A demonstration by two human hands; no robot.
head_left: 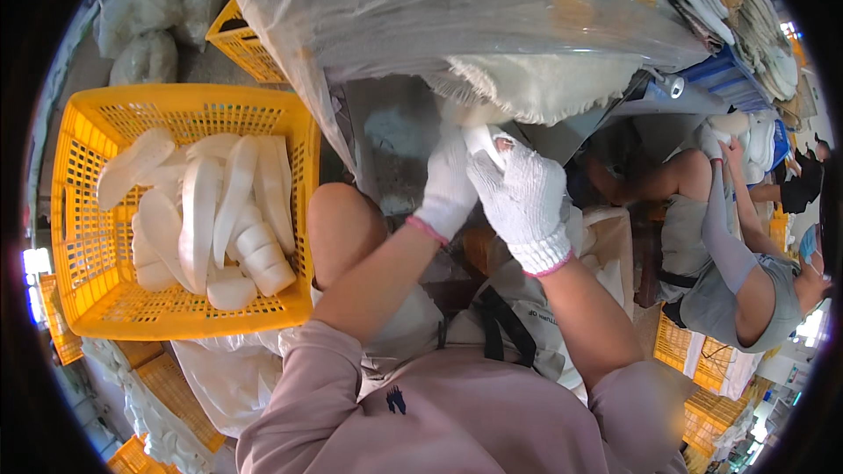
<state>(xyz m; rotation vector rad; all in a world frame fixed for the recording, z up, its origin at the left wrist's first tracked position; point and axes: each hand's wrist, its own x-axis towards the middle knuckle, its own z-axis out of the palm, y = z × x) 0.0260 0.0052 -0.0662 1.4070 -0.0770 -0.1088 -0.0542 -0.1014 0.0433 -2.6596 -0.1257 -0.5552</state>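
Both my hands wear white knitted gloves with pink cuff edges. Between them is a white piece [482,142], which looks like a shoe sole; only part of it shows. My right hand [525,189] is closed around it, with a fingertip bare through the glove. From the other side, my left hand [449,168] grips the same piece, its fingertips blurred. Just beyond my fingers hangs a frayed cream cloth edge [549,92], close to the piece; whether they touch I cannot tell. Several white shoe soles [201,211] lie heaped in a yellow basket [75,237] at my left.
Grey plastic sheeting [395,13] drapes over the bench ahead. A second yellow basket [248,48] stands behind the first. At the right another person [746,272] sits with hands near white pieces. Stacked cloth [760,35] lies at the far right, and yellow crates [694,355] stand below.
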